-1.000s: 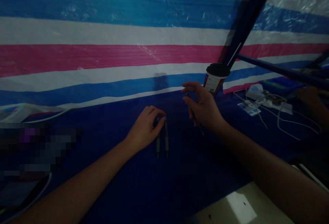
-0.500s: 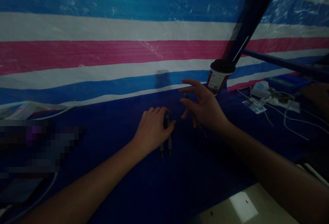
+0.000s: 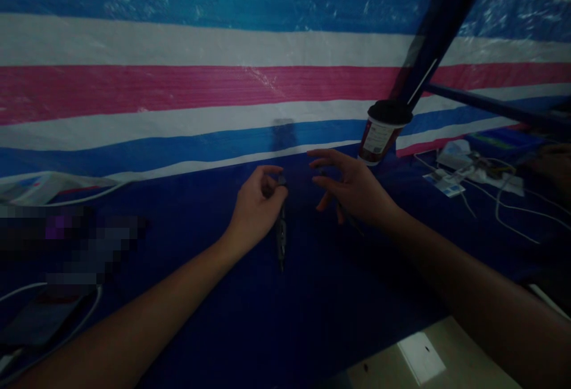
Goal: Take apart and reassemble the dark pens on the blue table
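Observation:
My left hand (image 3: 256, 204) is closed, thumb and forefinger pinched round the upper end of a dark grey pen (image 3: 281, 237). The pen's tip points down toward the near side of the blue table (image 3: 223, 323). Whether a second pen lies against it is hard to make out. To the right, my right hand (image 3: 350, 190) is held with its fingers curled and partly spread. A thin dark pen (image 3: 354, 222) runs under its palm, gripped by the lower fingers and mostly hidden.
A lidded paper cup (image 3: 381, 136) stands behind my right hand, near the striped sheet (image 3: 200, 88). Cables and small packets (image 3: 446, 184) lie at right, near another person's hand (image 3: 555, 160). A dark phone-like device (image 3: 42, 320) with a cable lies at left.
My left hand has drawn slightly left and up, from spread over two pens to a pinch on a pen. The two pens no longer show apart. My right hand is nearly still.

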A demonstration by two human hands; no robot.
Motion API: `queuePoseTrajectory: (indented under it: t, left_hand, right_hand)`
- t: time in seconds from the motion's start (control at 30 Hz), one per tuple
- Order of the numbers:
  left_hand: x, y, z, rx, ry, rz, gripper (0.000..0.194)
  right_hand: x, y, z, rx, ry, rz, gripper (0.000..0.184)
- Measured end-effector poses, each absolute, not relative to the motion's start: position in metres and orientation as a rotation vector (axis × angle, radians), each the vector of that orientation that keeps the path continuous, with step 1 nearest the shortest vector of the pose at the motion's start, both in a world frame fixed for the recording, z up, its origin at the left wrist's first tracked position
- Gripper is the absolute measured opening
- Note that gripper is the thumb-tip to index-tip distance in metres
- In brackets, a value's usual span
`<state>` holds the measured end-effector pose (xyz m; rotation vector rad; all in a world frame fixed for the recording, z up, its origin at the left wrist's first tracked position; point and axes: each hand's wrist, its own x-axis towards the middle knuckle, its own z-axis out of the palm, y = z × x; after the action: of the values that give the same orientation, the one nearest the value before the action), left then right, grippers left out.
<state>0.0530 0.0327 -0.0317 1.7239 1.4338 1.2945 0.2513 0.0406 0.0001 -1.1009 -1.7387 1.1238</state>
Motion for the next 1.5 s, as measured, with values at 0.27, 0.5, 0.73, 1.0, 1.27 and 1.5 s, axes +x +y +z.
queuePoseTrajectory:
  t: [0.27, 0.5, 0.73, 1.0, 1.27, 1.5]
  left_hand:
    - [0.051, 0.037, -0.035, 1.449, 1.294, 1.43, 0.032]
    - [0.053, 0.036, -0.041, 1.301, 1.139, 1.366, 0.033]
    - [0.052, 0.034, -0.04, 1.202, 0.999, 1.383, 0.029]
    - [0.055, 0.03, -0.037, 1.402, 0.997, 1.61, 0.024]
    - [0.053, 0.014, -0.037, 2.146, 1.003, 1.49, 0.015]
    - [0.038, 0.022, -0.033, 3.003, 0.995, 1.171, 0.02]
  right_hand:
    - [0.252, 0.044, -0.006, -1.112, -1.722, 1.123, 0.063]
    - [0.247, 0.041, -0.011, -1.134, -1.73, 1.078, 0.073]
    - [0.249, 0.051, -0.024, -1.201, -2.142, 0.628, 0.069]
    - [0.249, 0.04, -0.003, -1.162, -2.141, 0.756, 0.037]
    - [0.252, 0.049, -0.008, -1.26, -2.149, 0.664, 0.032]
    - [0.249, 0.047, -0.008, -1.399, -2.197, 0.473, 0.025]
